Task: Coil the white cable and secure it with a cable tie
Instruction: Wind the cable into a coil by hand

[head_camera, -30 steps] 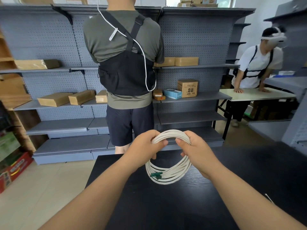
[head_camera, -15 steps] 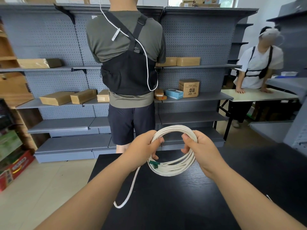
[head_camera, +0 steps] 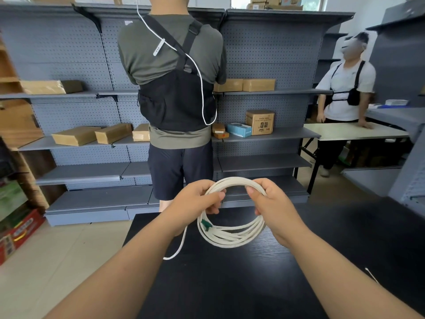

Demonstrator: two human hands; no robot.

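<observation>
Holding the white cable (head_camera: 231, 233) as a coil over the near edge of the black table (head_camera: 253, 284), I have it gripped on both sides of its top. In the head view, my left hand (head_camera: 195, 201) closes around the left of the loops, fingers curled in and thumb pressed on the strands. My right hand (head_camera: 272, 207) pinches the right of the loops between thumb and bent fingers. The coil hangs below both hands, several turns lying together, with a small green tab (head_camera: 205, 224) on its left side. One loose tail (head_camera: 178, 247) drops from under my left hand and curves down onto the table.

I judge the coiling nearly done, with that tail not yet taken in and no tie on the bundle. A thin white strip (head_camera: 371, 275) lies on the table well to my right; it may be the cable tie, but I cannot tell. Reaching for it would leave one hand on the coil, and the stiff turns could spring apart or slide out of round. The tail could also snag the table edge.

As for writing, a cardboard box (head_camera: 259, 122) on the grey shelving (head_camera: 264, 137) carries dark print, too small to read. Nothing on the cable is legible.
</observation>
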